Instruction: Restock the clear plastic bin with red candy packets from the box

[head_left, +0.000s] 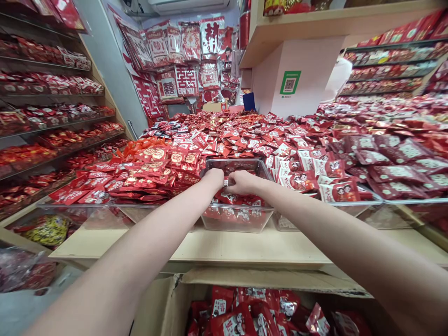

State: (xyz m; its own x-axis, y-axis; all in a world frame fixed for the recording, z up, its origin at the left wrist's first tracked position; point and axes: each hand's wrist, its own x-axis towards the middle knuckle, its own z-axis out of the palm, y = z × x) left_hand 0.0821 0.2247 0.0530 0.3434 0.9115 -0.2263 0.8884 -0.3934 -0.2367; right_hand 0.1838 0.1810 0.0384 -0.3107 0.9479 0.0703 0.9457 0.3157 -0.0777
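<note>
A clear plastic bin (238, 223) stands at the front of a pale wooden shelf, filled with small red packets (234, 213). Both my hands reach into it from the near side. My left hand (213, 178) sits over the bin's left part, its fingers hidden among the packets. My right hand (241, 183) lies just beside it, fingertips curled down into the packets. Whether either hand holds a packet is hidden.
More clear bins heaped with red and white packets (336, 175) flank this one on the shelf (196, 245). An open cardboard box (245, 298) of red pouches sits below. Stocked shelves (45, 88) line the left, and red decorations (185, 51) hang on the far wall.
</note>
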